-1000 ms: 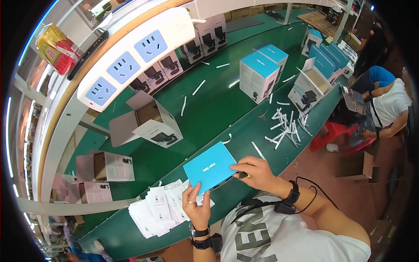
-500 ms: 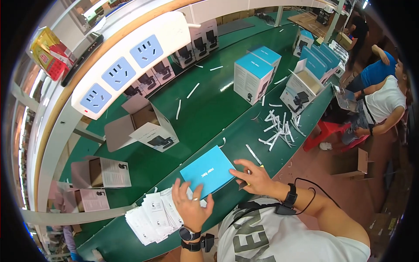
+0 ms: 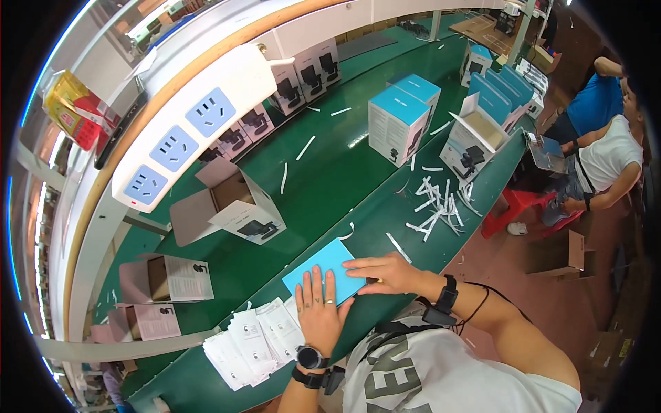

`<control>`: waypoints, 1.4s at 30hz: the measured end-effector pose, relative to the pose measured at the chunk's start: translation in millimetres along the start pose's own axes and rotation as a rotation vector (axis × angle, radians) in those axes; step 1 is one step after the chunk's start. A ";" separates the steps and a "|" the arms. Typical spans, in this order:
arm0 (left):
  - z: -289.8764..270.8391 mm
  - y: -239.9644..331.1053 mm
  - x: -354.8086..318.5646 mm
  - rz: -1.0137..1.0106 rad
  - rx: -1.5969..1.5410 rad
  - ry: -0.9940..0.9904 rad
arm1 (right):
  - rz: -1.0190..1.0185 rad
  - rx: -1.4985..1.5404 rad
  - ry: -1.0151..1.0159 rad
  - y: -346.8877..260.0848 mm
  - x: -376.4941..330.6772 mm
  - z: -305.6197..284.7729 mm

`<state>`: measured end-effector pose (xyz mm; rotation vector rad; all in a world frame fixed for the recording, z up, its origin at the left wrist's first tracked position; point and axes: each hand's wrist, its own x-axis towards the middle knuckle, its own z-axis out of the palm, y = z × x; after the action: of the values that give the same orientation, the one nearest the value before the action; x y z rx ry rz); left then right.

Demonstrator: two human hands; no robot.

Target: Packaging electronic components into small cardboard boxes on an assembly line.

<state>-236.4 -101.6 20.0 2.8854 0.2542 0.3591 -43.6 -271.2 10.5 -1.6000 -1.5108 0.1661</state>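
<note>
A bright blue carton (image 3: 333,253) lies near the front edge of the green table. My left hand (image 3: 319,308) rests flat on its top, fingers stretched out and slightly spread, a ring on one finger. At the carton's right end, my right hand (image 3: 387,272) reaches its fingers onto the top. A small yellow-and-dark tool is tucked in that hand, mostly hidden, so its exact kind does not show. Beside my left wrist lies a pile of white printed leaflets (image 3: 249,344).
Paper strips (image 3: 437,206) lie heaped to the right. Open cartons (image 3: 251,217) stand on the left, closed blue-topped boxes (image 3: 399,117) farther back. A white power strip (image 3: 196,127) hangs at upper left. Another person (image 3: 613,155) sits at the right.
My left hand has come down flat onto the carton's top, covering its front part. My right hand has moved slightly left, its fingers now lying over the carton's right end.
</note>
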 end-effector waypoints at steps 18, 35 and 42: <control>-32.3 -57.5 24.5 0.094 -0.116 0.023 | 0.092 0.058 0.252 -19.5 15.7 63.2; 75.8 -86.6 306.6 -0.062 0.179 0.171 | 1.366 1.274 0.897 27.0 -107.2 -30.7; -89.9 -58.5 295.8 -0.207 0.243 -0.210 | 1.323 1.340 0.561 63.7 -151.5 -12.1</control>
<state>14.4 30.7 156.3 3.0614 0.5893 -0.0142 -26.3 -396.6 -95.0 -1.0191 0.3721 1.0652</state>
